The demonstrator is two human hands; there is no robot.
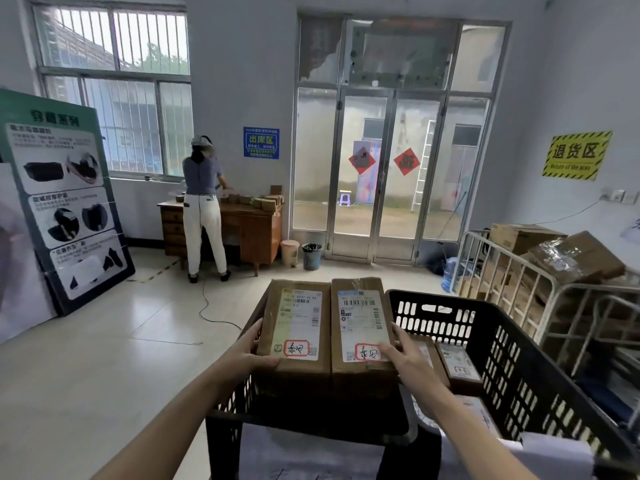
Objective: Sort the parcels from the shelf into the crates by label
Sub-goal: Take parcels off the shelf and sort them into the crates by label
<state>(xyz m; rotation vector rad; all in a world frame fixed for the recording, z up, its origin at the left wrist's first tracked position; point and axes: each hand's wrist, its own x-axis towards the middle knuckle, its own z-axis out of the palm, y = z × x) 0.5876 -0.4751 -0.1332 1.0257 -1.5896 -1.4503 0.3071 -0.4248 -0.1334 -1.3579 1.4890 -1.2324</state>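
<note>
Two brown cardboard parcels lie side by side above a black slotted crate [225,410] in front of me. Each carries a white shipping label with red handwriting in a red box. My left hand [251,351] grips the near left edge of the left parcel [294,368]. My right hand [407,355] grips the near right corner of the right parcel [360,292]. A second black crate [512,348] stands directly to the right and holds a smaller labelled parcel [459,367] with more parcels partly hidden behind my right arm.
A person stands at a wooden desk [258,233] with small boxes at the back left. A green display board [65,202] leans at the left. A metal cage cart [554,289] full of cartons stands at the right. Glass doors [384,174] are straight ahead.
</note>
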